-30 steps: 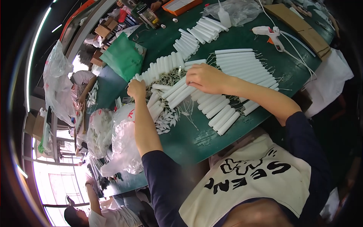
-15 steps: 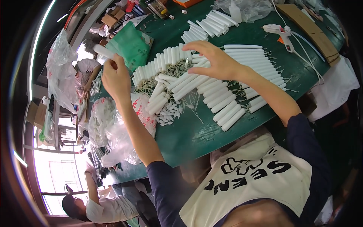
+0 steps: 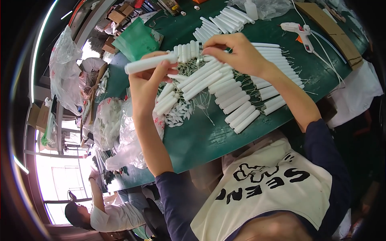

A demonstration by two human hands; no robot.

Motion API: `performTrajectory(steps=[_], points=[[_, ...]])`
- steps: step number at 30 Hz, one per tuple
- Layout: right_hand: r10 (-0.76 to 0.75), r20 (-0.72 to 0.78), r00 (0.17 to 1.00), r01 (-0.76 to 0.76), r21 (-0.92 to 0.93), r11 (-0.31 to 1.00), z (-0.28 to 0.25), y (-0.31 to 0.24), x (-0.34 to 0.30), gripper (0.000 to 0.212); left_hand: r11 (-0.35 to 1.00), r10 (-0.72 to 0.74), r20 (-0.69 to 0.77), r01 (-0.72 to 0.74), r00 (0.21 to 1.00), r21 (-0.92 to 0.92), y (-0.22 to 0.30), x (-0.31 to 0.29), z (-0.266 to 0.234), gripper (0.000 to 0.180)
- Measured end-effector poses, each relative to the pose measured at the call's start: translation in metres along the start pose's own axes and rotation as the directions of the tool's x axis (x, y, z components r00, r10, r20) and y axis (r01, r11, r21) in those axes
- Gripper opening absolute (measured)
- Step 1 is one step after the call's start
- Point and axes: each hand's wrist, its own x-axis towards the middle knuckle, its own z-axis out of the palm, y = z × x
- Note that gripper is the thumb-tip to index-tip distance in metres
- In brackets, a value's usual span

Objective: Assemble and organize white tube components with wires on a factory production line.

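My left hand [image 3: 146,78] is closed around a smooth white candle-like tube [image 3: 148,63], raised above the table and lying nearly level. The fingers of my right hand [image 3: 233,52] are pinched together at a thin silvery metal tool [image 3: 200,52] that stands among the tubes; its exact kind is unclear. Below both hands lie rows of white tubes [image 3: 231,96], many with thin pale wires [image 3: 193,69] coming from their ends. Small white flame-shaped pieces [image 3: 179,115] are heaped left of the rows.
A white glue gun [image 3: 299,34] with its cord lies at the right of the green table [image 3: 193,140]. Clear plastic bags [image 3: 130,140] stand at the left, a green bag [image 3: 136,40] behind them. Another person [image 3: 116,217] sits at the lower left.
My left hand has brought the tube inward to the right and lower. My right hand, spread before, has closed its fingers at the metal tool.
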Motion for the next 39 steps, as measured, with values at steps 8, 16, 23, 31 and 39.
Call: performTrajectory(steps=[8,16,23,31,39], points=[[0.01,0.282,0.959,0.054,-0.22,0.974,-0.015,0.008,-0.029,0.013,0.963,-0.202,0.026,0.194,0.979,0.189,-0.059,-0.065,-0.046,0.024],[0.09,0.511,0.855,0.049,-0.253,0.966,0.011,0.024,-0.039,0.015,0.716,-0.441,0.076,0.3,0.894,0.63,-0.072,-0.127,-0.066,0.025],[0.138,0.615,0.776,-0.017,-0.199,0.98,0.032,0.006,-0.034,0.019,0.825,-0.072,0.012,0.053,0.997,0.563,-0.074,-0.124,0.006,0.033],[0.032,0.501,0.865,-0.046,0.016,0.999,0.023,0.029,-0.005,0.02,0.942,-0.209,0.108,0.17,0.972,0.291,-0.082,-0.109,0.055,0.016],[0.117,-0.253,0.96,-0.278,-0.849,0.449,-0.034,0.187,0.034,0.028,0.962,-0.157,-0.061,0.167,0.986,0.218,-0.091,-0.111,0.048,0.022]])
